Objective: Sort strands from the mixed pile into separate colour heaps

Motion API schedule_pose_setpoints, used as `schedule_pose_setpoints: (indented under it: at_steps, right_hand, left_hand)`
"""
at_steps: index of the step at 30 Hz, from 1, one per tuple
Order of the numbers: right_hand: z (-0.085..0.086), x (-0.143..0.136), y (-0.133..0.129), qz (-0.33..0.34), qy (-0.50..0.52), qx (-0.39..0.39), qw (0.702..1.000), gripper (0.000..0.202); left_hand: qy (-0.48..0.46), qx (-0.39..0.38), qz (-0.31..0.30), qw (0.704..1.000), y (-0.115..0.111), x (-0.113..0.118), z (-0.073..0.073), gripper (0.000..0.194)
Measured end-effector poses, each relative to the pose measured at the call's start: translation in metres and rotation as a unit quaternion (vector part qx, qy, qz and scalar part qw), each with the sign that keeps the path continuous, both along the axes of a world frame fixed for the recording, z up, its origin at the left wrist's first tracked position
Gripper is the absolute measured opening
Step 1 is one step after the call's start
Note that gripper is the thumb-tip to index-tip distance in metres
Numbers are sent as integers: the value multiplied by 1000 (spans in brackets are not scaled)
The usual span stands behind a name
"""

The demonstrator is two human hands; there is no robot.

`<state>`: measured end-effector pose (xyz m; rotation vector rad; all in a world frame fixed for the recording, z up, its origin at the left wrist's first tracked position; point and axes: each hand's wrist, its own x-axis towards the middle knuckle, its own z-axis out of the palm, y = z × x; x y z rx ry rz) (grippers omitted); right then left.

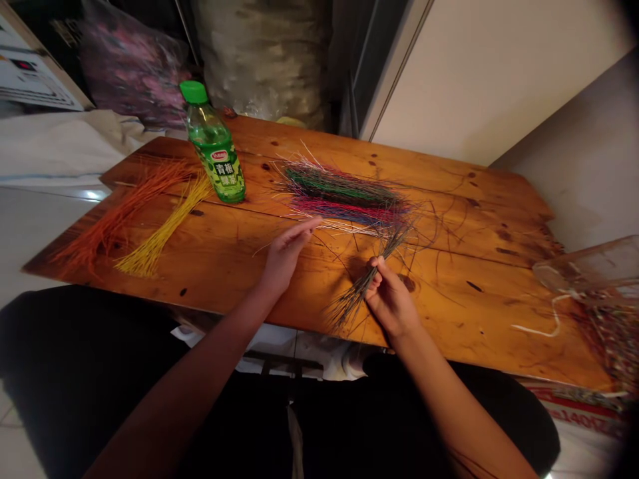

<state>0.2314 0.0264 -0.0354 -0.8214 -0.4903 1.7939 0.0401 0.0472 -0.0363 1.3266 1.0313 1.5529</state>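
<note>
My right hand (392,293) is closed around the middle of a bundle of thin dark grey-green strands (354,296), whose ends fan out on both sides. With fingers stretched out, my left hand (289,253) hovers by the near left edge of a multicoloured pile of strands (344,193). Green, dark, red, blue and white strands lie in bands in that pile. No object shows in the left hand. What the strands are made of, I cannot tell.
On the wooden table (499,313) stands a green drink bottle (219,159), beside yellow strands (170,229) and orange strands (124,213). A clear plastic container (589,266) and a white cord (554,319) lie at the right. Bags (259,60) stand behind.
</note>
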Motion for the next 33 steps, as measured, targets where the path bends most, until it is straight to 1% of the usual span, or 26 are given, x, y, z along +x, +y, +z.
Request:
schedule_pose_setpoints:
  at_steps: [2, 5, 7, 9, 12, 15, 19, 23, 27, 33]
  right_hand:
    - [0, -1, 0, -3, -4, 1, 1000, 15]
    - [0, -2, -1, -10, -24, 11, 1000, 16]
    - [-2, -2, -2, -10, -50, 27, 998, 15]
    - [-3, -3, -3, -4, -80, 47, 996, 14]
    - [-4, -5, -5, 12, -122, 76, 990, 15]
    - [-4, -8, -7, 24, -149, 93, 984, 17]
    - [-2, -9, -8, 30, -158, 98, 982, 17]
    - [-1, -10, -8, 32, -165, 98, 981, 18]
    - [-1, -10, -8, 26, -180, 90, 979, 20]
    - [-3, -9, -8, 27, -170, 87, 981, 18]
  left_hand:
    - [-62, -66, -72, 993, -4, 7, -2, 22]
    - [-133, -143, -160, 968, -9, 14, -3, 18]
    - [-158, -177, -204, 950, -12, 16, -1, 17]
    - [-167, -196, -230, 939, -14, 17, 2, 15]
    - [-172, -199, -246, 933, -16, 16, 7, 14]
    - [-173, -191, -255, 932, -16, 17, 9, 14]
    - [-114, -197, -284, 931, -16, 18, 7, 18]
    - [-51, -180, -302, 935, -16, 19, 6, 18]
    - [-18, -165, -301, 939, -18, 20, 10, 17]
    - [9, -134, -333, 933, -18, 20, 12, 15]
